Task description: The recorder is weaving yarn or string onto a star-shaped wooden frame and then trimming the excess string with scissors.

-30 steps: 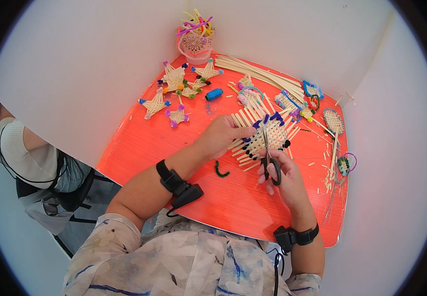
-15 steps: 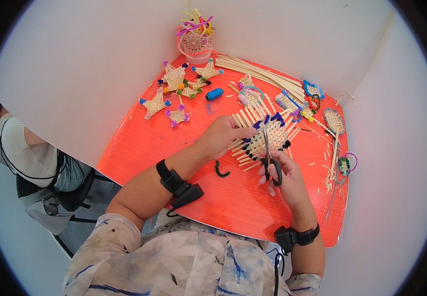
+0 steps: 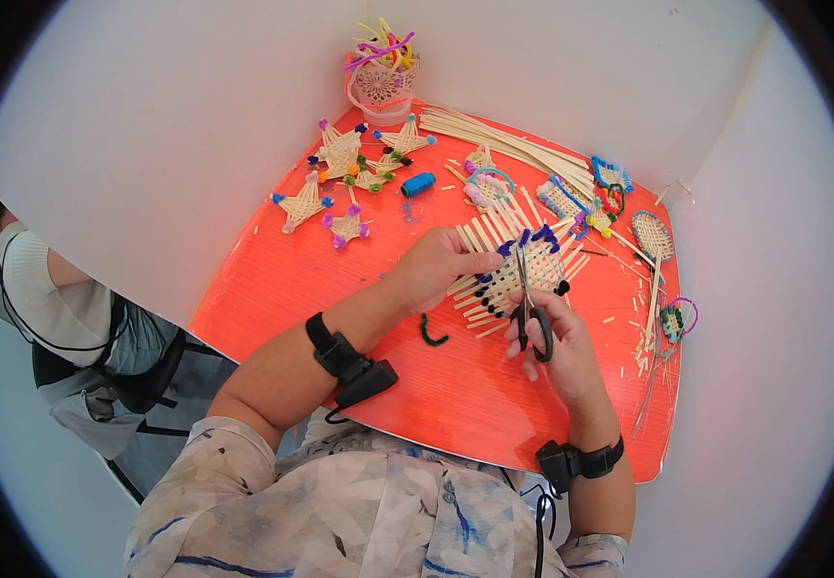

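A pale woven strip mat (image 3: 530,268) hangs over the middle of the table, its loose strip ends fanning out around it. Dark blue and dark green fuzzy pipe cleaner runs along its edges. My left hand (image 3: 428,269) pinches the mat's left side between thumb and fingers. In my right hand (image 3: 563,345) are black-handled scissors (image 3: 539,334), fingers wrapped round the loops. The scissor blades point away from me and lie over the mat's face near the blue pipe cleaner. A short dark green pipe cleaner piece (image 3: 430,332) lies below my left hand.
Woven stars (image 3: 342,152) with coloured tips and a blue spool (image 3: 419,185) lie on the red table (image 3: 340,279). Behind are long pale strips (image 3: 503,144) and a pink basket (image 3: 380,91) of pipe cleaners. Small woven pieces (image 3: 652,236) and cut scraps lie right. A person (image 3: 51,279) sits beyond the partition.
The mat has shifted very slightly. The scissors still lie over it, and both hands keep nearly the same places and hold.
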`<move>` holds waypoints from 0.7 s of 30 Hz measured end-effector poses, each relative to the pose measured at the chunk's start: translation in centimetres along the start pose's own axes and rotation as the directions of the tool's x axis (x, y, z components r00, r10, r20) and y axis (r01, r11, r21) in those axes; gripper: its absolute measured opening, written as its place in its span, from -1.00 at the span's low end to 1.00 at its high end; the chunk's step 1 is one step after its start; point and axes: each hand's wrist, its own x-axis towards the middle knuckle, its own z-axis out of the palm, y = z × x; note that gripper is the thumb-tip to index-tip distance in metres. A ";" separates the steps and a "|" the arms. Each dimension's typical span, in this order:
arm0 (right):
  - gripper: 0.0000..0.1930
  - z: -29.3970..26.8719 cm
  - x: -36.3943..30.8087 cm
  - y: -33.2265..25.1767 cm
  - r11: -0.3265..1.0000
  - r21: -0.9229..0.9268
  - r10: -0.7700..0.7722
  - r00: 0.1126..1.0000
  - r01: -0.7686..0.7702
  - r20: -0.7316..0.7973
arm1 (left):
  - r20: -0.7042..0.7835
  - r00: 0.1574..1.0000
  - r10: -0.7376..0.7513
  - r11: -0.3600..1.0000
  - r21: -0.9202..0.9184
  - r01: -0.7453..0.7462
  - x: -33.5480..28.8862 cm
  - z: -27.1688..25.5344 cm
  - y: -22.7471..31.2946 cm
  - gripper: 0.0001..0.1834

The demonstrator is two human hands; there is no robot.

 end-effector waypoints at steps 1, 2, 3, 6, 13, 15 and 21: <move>-0.64 0.0 0.0 0.0 1.000 -0.001 0.001 1.000 -0.001 -0.001 | 0.009 1.000 -0.007 1.000 -0.017 0.007 0.0 0.0 -0.1 -0.74; -0.64 0.0 0.0 0.0 1.000 0.006 -0.004 1.000 0.004 0.004 | 0.009 1.000 -0.007 1.000 -0.016 0.007 0.0 0.2 0.0 -0.74; -0.64 -0.1 -0.1 0.0 1.000 0.013 -0.009 1.000 0.009 0.009 | -0.010 1.000 0.007 1.000 -0.018 -0.007 0.0 0.5 0.1 -0.76; -0.63 0.0 -0.1 -0.2 1.000 0.014 -0.003 1.000 0.003 0.009 | -0.020 0.999 0.028 1.000 -0.013 -0.028 0.0 0.7 0.0 -0.79; -0.62 0.4 0.3 0.0 0.999 0.025 -0.023 1.000 0.023 0.000 | -0.019 0.999 0.037 0.994 0.103 -0.035 -0.2 0.9 0.0 -0.81; -0.62 0.4 0.3 0.1 0.999 0.025 -0.036 0.999 0.036 -0.014 | -0.001 0.999 0.045 0.985 0.167 -0.044 -0.3 1.0 0.3 -0.82; -0.63 0.7 0.0 -0.6 1.000 0.021 0.016 0.996 -0.014 -0.083 | 0.032 0.997 0.065 0.972 0.225 -0.071 -0.6 1.4 0.4 -0.81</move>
